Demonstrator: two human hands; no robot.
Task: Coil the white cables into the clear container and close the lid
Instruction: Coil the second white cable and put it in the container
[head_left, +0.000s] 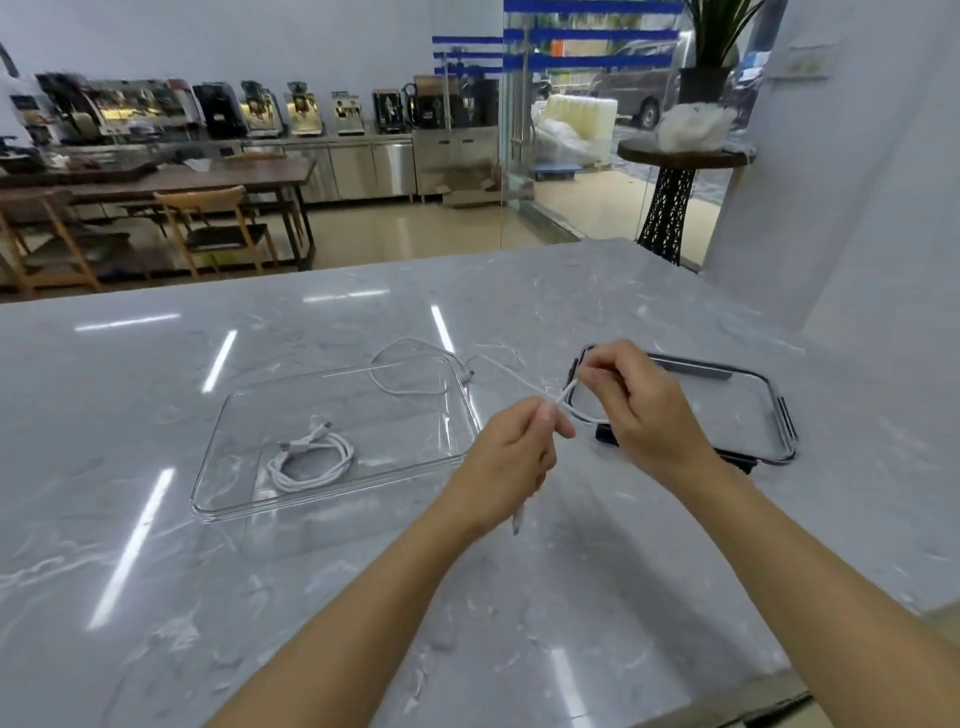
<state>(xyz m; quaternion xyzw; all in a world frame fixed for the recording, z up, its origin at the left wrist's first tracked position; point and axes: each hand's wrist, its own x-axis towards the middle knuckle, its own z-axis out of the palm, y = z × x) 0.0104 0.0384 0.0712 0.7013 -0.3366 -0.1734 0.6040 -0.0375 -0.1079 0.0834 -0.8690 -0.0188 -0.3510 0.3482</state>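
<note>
A shallow clear container (228, 410) lies on the marble table, left of centre. One coiled white cable (311, 460) rests inside it near the front. A second white cable (415, 364) trails loose over the container's far right corner and runs to my hands. My left hand (511, 454) pinches this cable, with one plug end hanging below the fist. My right hand (636, 402) holds the same cable a little higher, forming a small loop between the hands. The clear lid (748, 410) with dark clips lies flat to the right, partly behind my right hand.
The marble table (260, 597) stretches wide to the front and left. Beyond its far edge are wooden tables, chairs and a counter with coffee machines (260, 109). A white wall (857, 208) stands at the right.
</note>
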